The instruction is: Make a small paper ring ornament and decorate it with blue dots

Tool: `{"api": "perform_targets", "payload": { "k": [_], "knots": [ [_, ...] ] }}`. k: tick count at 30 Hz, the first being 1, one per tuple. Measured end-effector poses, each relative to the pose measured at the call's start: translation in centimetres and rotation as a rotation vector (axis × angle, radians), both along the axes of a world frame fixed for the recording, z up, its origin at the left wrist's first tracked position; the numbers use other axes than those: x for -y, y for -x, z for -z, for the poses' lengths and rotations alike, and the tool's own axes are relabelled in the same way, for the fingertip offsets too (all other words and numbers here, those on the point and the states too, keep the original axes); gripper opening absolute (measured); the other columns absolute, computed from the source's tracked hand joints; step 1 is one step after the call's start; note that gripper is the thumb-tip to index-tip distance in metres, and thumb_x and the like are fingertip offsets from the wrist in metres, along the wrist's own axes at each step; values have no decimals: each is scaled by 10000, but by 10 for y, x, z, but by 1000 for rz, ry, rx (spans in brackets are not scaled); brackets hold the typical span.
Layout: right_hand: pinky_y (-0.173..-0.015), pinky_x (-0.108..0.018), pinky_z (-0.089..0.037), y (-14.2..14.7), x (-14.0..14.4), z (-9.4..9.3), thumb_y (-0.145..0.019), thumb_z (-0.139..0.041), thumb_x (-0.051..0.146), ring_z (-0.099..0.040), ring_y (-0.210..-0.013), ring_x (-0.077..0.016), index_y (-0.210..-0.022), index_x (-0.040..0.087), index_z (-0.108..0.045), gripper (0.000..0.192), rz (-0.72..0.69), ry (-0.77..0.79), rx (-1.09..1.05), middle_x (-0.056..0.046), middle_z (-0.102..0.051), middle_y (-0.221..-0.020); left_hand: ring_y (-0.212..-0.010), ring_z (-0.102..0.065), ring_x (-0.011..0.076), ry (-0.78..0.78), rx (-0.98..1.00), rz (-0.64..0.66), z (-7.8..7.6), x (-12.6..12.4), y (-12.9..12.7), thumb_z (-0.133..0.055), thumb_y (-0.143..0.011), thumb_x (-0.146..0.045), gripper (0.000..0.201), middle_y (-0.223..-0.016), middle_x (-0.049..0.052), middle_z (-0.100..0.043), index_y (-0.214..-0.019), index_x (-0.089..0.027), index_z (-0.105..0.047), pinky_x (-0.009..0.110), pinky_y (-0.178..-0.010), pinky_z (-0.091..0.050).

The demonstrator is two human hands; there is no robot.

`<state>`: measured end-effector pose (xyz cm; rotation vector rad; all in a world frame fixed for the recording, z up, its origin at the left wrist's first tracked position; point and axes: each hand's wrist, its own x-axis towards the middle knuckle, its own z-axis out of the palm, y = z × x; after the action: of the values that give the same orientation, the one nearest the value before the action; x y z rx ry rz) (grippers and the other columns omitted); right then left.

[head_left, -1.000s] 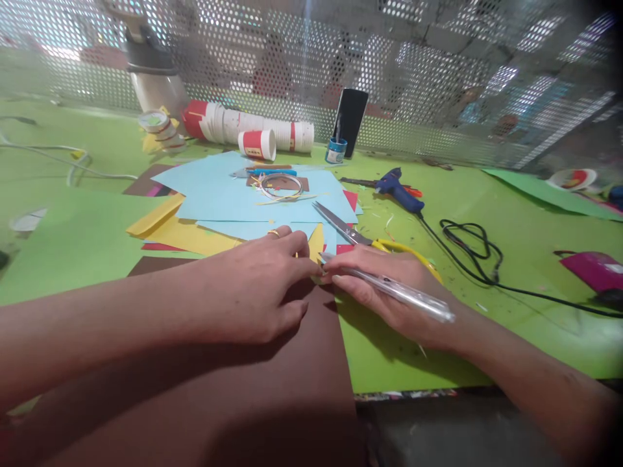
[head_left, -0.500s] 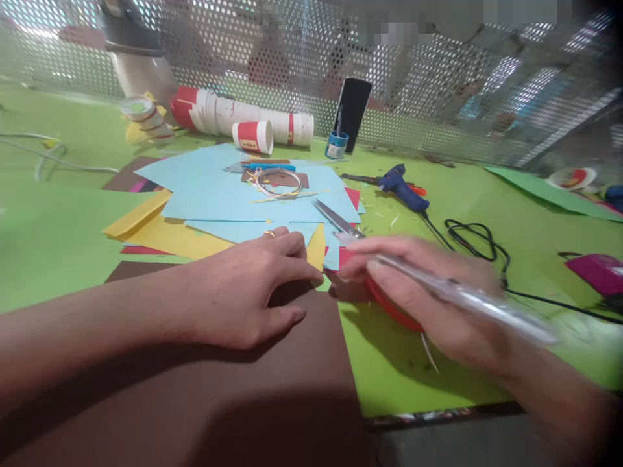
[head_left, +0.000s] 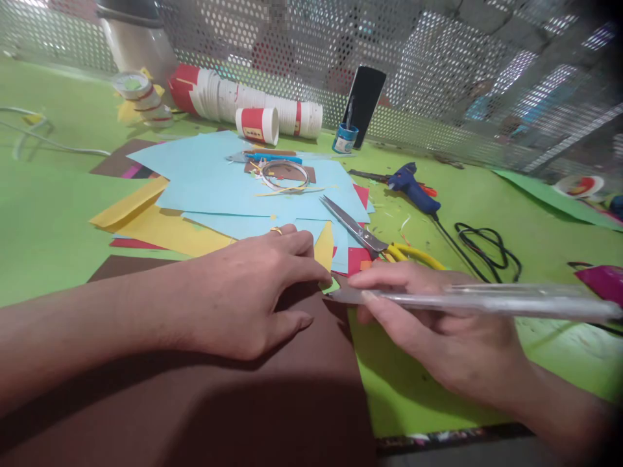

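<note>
My left hand [head_left: 263, 285] rests palm down on a large sheet of brown paper [head_left: 272, 402], its thumb held apart from the slightly bent fingers. A gold-coloured ring sits on one finger. My right hand [head_left: 428, 331] grips a clear pen [head_left: 438, 300] between thumb and fingers. The pen's tip is at the brown sheet's right edge, close to the left fingertips; I cannot tell whether it touches the paper. Just beyond the right hand, scissors [head_left: 360, 230] with yellow handles lie across sheets of blue paper [head_left: 195, 172] and scraps.
A blue glue gun [head_left: 413, 188] with a black cord lies at the right. Behind the papers are a row of stacked paper cups [head_left: 257, 107], a single cup [head_left: 257, 125], a blue jar [head_left: 345, 139] and a leaning black phone-like slab [head_left: 367, 97]. Yellow paper [head_left: 180, 230] lies at left.
My right hand has come down and toward the brown sheet, levelling the pen, with its tip now at the sheet's edge. The scissors' yellow handles have come into view. My left hand stays put.
</note>
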<state>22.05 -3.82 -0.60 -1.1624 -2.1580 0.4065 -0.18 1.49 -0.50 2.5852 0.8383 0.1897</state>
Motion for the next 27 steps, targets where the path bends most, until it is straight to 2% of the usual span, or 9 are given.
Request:
{"api": "perform_targets", "payload": {
  "k": [5,14,27],
  "knots": [
    [-646,-212,-557,4,-3,5,-860,-623,190,-691,-637,-106,-905,221,-693,89,81,16,21,43,-754,-747,-923,-530,247,-7,15,-5,1,0,0,-588,-834,-262,364,-950,57,-539,-1191,-284,-659,388,-854,-459],
    [-603,-199,-518,3,-3,7,-888,-605,225,-678,-623,-83,-889,235,-675,71,76,58,34,60,-737,-760,-913,-560,230,68,21,-30,2,-5,-1,-619,-792,-261,387,-959,42,-566,-1170,-318,-684,355,-795,-470],
    [-597,-259,-520,2,-2,9,-896,-602,268,-696,-624,-125,-918,256,-681,83,88,23,72,51,-754,-751,-878,-566,235,80,2,-58,0,-3,-1,-630,-789,-267,371,-951,44,-571,-1150,-313,-700,363,-782,-483]
  ]
}}
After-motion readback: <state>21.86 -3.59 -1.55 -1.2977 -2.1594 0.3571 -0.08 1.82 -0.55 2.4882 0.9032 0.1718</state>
